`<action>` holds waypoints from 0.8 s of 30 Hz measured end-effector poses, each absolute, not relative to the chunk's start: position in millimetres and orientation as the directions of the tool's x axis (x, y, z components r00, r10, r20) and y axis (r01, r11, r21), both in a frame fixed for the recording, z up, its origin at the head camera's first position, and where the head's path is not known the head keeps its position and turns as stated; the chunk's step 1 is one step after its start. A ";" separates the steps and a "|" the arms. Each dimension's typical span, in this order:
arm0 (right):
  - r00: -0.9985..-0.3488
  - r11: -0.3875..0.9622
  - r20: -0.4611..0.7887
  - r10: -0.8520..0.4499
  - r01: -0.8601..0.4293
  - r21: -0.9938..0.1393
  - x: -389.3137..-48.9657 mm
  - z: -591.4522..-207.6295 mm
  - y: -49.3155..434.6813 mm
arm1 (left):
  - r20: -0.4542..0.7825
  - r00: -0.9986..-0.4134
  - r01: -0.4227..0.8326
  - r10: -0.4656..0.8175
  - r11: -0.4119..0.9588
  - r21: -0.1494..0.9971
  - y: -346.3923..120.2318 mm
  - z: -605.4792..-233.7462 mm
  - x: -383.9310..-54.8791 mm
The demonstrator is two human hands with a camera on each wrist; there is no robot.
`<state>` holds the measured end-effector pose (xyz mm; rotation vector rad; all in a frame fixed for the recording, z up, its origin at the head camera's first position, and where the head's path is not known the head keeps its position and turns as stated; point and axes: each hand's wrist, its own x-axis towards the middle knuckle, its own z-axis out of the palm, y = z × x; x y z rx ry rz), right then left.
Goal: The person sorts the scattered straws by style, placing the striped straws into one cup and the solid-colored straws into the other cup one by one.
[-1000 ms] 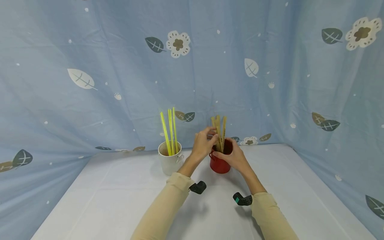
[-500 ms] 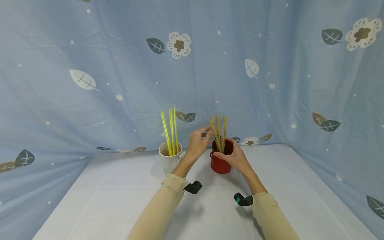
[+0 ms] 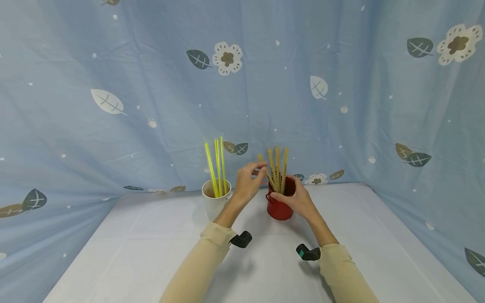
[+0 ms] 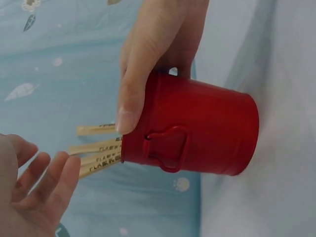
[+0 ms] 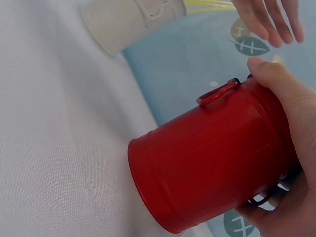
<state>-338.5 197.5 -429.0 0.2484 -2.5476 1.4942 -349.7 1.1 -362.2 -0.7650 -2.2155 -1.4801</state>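
Several tan paper-wrapped straws [image 3: 277, 162] with dark lettering stand fanned out in a small red bucket [image 3: 279, 210] with wire handles. My right hand [image 3: 298, 197] grips the bucket round its rim, thumb at the near side, as the right wrist view shows too. My left hand [image 3: 247, 182] is beside the straw tops, its fingers loosely extended. One straw leans left past those fingers, partly hidden behind them. In the left wrist view the left fingertips [image 4: 64, 168] come right up to the straw ends [image 4: 86, 169].
Left of the red bucket stands a white bucket [image 3: 214, 206] with several bright yellow sticks [image 3: 217, 168] upright in it. Both buckets are on a white-covered table [image 3: 151, 248]. A blue patterned curtain [image 3: 159, 84] hangs close behind.
My left hand has drawn a little left from the straws, and one straw now tilts left, apart from the others. My right hand stays on the red bucket.
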 end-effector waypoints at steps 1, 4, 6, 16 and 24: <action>-0.970 0.483 0.236 -0.054 -0.232 -0.845 -338.8 -429.3 197.5 | 0.581 -0.781 0.624 0.227 0.289 0.726 0.6 -362.6 -349.9; -0.969 0.489 0.241 -0.056 -0.237 -0.840 -339.9 -430.0 197.4 | 0.606 -0.767 0.641 0.209 0.251 0.725 -0.7 -363.5 -350.4; -0.968 0.486 0.244 -0.057 -0.241 -0.840 -340.7 -430.0 197.0 | 0.618 -0.761 0.649 0.198 0.248 0.719 -1.9 -364.0 -350.5; -0.966 0.473 0.250 -0.060 -0.248 -0.846 -341.7 -429.7 196.0 | 0.660 -0.715 0.696 0.231 0.329 0.638 -18.8 -370.8 -335.3; -0.972 0.507 0.231 -0.039 -0.218 -0.834 -341.9 -430.1 200.5 | 0.670 -0.677 0.726 0.304 0.429 0.538 -56.1 -394.5 -304.1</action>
